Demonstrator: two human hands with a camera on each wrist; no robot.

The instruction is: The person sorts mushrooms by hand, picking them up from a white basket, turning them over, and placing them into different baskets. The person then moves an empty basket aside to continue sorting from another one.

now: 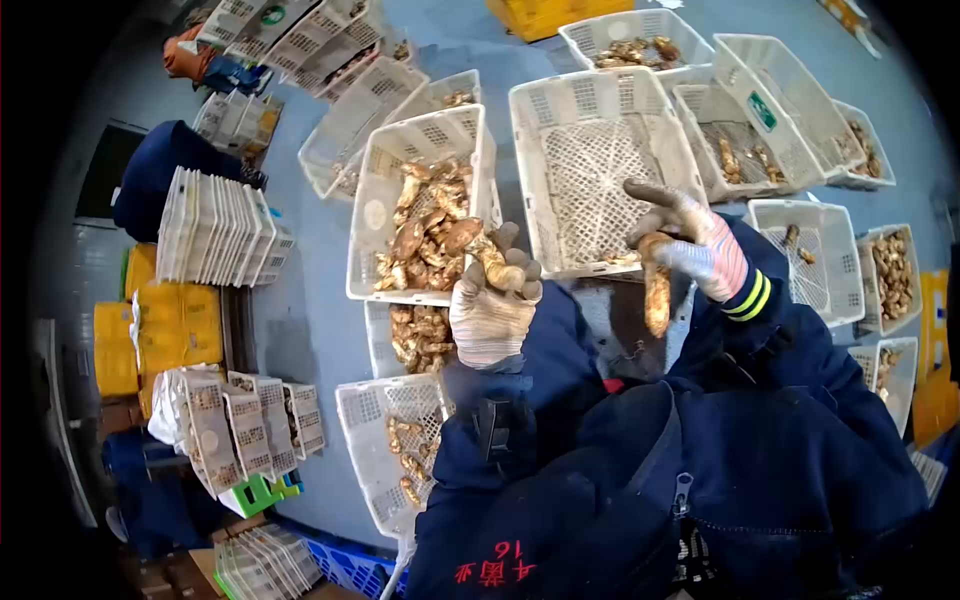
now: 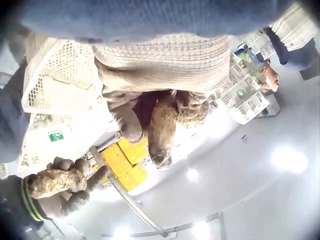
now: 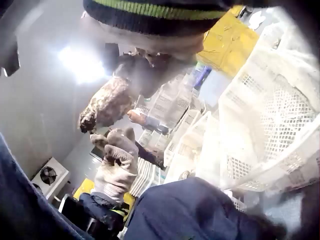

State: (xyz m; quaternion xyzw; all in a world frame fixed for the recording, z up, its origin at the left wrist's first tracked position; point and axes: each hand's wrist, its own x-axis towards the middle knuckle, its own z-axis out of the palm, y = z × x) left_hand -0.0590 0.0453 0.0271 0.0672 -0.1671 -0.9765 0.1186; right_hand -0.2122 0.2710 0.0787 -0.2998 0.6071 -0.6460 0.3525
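Observation:
The gloved left hand (image 1: 495, 310) has its fingers curled round a brown-capped mushroom (image 1: 490, 258), over the near edge of a white crate (image 1: 357, 235) heaped with mushrooms. In the left wrist view the stem (image 2: 163, 130) points out of that hand (image 2: 165, 75). The gloved right hand (image 1: 700, 245) pinches a second mushroom (image 1: 656, 290) by its upper end, its stem hanging down beside a crate (image 1: 525, 180) that holds a few small pieces. The right wrist view shows this mushroom (image 3: 107, 102) under the right hand (image 3: 155, 65), with the left hand (image 3: 117, 162) beyond.
Crates of mushrooms stand around: one below the heaped crate (image 1: 345, 400), others at the right (image 1: 855, 230) and back (image 1: 570, 38). Stacked crates (image 1: 210, 230) and yellow boxes (image 1: 180, 320) lie at the left. A person in dark clothing (image 1: 160, 180) is behind the stack.

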